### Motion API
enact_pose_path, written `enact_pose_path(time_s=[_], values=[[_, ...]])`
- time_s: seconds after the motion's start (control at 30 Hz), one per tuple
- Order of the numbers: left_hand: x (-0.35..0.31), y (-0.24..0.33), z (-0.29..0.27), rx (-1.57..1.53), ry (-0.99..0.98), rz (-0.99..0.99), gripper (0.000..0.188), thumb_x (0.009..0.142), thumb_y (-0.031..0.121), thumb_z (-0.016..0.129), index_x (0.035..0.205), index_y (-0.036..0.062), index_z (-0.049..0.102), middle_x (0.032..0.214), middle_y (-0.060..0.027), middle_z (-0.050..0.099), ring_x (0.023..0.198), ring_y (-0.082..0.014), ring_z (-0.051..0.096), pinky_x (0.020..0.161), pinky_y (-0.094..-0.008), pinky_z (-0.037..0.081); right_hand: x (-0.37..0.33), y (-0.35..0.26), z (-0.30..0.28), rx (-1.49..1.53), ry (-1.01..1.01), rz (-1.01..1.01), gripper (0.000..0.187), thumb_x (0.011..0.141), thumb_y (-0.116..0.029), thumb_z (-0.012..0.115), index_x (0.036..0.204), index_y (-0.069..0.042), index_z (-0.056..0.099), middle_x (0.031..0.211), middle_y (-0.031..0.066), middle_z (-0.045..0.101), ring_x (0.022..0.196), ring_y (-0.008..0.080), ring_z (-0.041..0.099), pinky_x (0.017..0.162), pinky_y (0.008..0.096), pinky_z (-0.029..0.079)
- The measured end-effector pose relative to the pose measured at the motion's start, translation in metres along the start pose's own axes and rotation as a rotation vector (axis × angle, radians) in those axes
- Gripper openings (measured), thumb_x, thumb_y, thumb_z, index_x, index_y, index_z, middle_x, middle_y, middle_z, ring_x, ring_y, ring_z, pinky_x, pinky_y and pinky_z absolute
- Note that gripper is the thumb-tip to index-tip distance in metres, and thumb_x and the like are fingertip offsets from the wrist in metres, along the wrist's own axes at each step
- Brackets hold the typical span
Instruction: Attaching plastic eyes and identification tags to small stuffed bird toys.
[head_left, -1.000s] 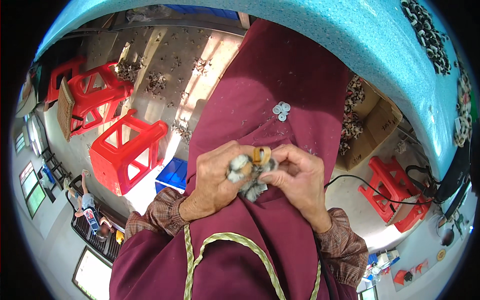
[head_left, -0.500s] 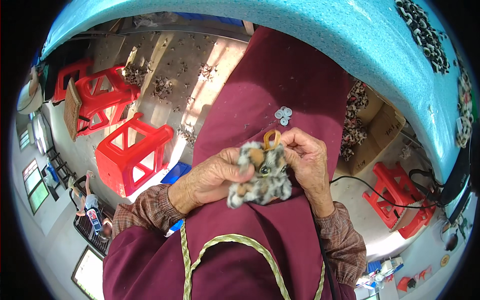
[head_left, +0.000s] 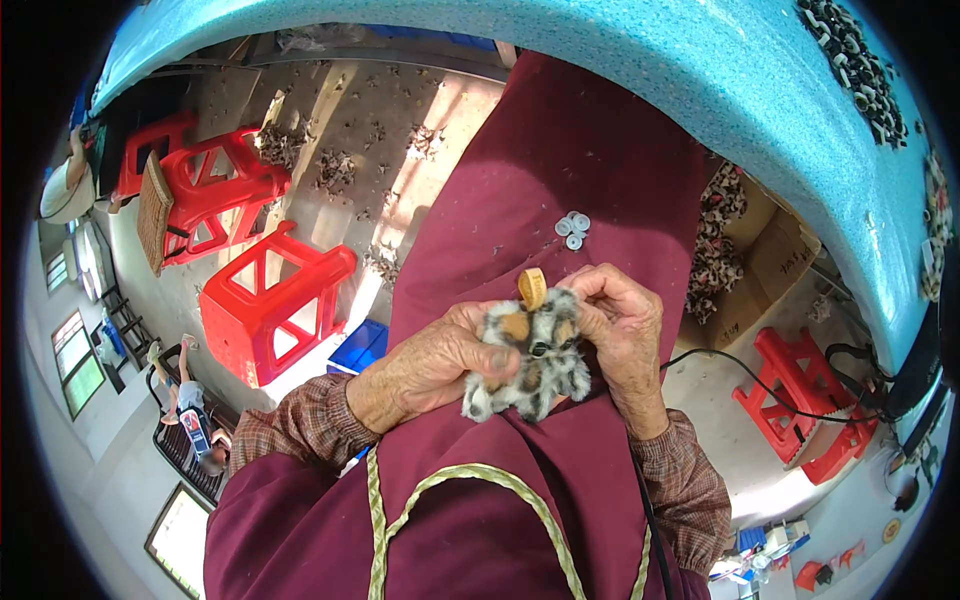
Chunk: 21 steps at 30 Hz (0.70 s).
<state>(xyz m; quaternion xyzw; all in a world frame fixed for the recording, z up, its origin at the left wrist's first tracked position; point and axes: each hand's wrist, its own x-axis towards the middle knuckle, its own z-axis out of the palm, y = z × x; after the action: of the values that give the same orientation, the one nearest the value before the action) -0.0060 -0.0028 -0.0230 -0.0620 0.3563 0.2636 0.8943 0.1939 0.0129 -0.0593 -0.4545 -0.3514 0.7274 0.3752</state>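
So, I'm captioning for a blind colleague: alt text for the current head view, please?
A small spotted plush animal with a tan loop is held between a person's left grip and right grip above maroon fabric. Pale discs lie on it; red stools stand to both sides.

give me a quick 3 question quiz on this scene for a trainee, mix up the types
1. Multiple choice: what is held between the left hand and the right hand?
a) a red stool
b) a spotted furry toy
c) a cardboard box

2. True or false: several small white discs lie on the maroon cloth.

3. Fill in the blank: the table curving across the top of the picture is ____ in colour.

Key: 1) b; 2) true; 3) blue
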Motion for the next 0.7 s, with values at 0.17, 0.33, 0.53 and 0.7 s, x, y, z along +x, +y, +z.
enact_pose_path(time_s=[0.17, 0.33, 0.53, 0.7], values=[[-0.001, 0.003, 0.013, -0.011, 0.003, -0.019, 0.051, 0.083, 0.032, 0.070, 0.118, -0.0009, 0.055, 0.105, -0.0043, 0.062, 0.093, -0.0114, 0.060, 0.085, -0.0276, 0.049, 0.004, -0.009, 0.002, 0.245, 0.015, 0.116, 0.022, 0.092, -0.021, 0.061, 0.095, 0.001, 0.061, 0.094, 0.0056, 0.065, 0.082, 0.0082, 0.059, 0.072, 0.0207, 0.048], [0.001, 0.006, 0.023, 0.016, 0.100, -0.020, 0.039, 0.091, 0.033, 0.059, 0.111, -0.0004, 0.061, 0.100, -0.0056, 0.065, 0.093, -0.0136, 0.061, 0.086, -0.0287, 0.049, 0.009, -0.021, -0.005, -0.069, -0.148, 0.082, 0.040, 0.088, -0.037, 0.064, 0.100, 0.001, 0.061, 0.088, 0.0021, 0.062, 0.081, 0.0082, 0.056, 0.072, 0.0229, 0.045], [0.005, -0.002, 0.011, 0.054, 0.001, 0.007, 0.037, 0.090, 0.028, 0.061, 0.113, -0.0005, 0.059, 0.102, -0.0064, 0.065, 0.093, -0.0146, 0.062, 0.085, -0.0295, 0.050, 0.007, -0.019, 0.002, 0.067, -0.116, 0.128, 0.023, 0.088, -0.023, 0.066, 0.090, -0.001, 0.062, 0.081, -0.0021, 0.060, 0.075, 0.0043, 0.052, 0.068, 0.0202, 0.043], [0.004, -0.002, 0.010, -0.027, 0.023, -0.026, 0.037, 0.091, 0.026, 0.061, 0.115, -0.0017, 0.057, 0.103, -0.0070, 0.065, 0.094, -0.0147, 0.063, 0.085, -0.0296, 0.050, 0.006, -0.015, 0.006, 0.193, -0.068, 0.172, 0.017, 0.089, -0.019, 0.065, 0.087, -0.002, 0.062, 0.077, -0.0048, 0.058, 0.070, 0.0009, 0.048, 0.062, 0.0179, 0.040]])
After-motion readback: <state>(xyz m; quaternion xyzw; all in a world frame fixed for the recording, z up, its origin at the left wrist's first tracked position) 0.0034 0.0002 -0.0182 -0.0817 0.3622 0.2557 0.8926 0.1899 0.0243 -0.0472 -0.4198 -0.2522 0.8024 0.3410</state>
